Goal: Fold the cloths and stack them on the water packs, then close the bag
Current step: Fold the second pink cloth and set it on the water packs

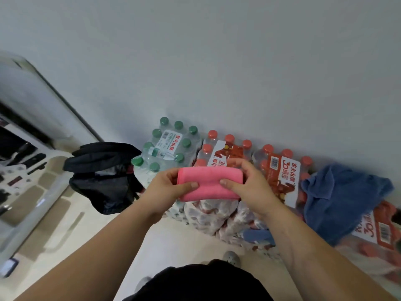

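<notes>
A folded pink cloth [209, 183] is held in the air over the red-capped water packs [280, 170]. My left hand [167, 186] pinches its left end, thumb on top. My right hand [247, 187] grips its right end, fingers curled behind and thumb on the front. A crumpled blue cloth [338, 198] lies on the water packs at the right. A green-capped water pack [167, 146] stands to the left against the wall. The black bag [104, 177] sits open on the floor left of the packs.
A white wall [217, 61] runs behind the packs. At the left stands a pale cabinet or shelf [32, 181] with small dark items. My grey shoes [231, 258] show on the light floor below the packs.
</notes>
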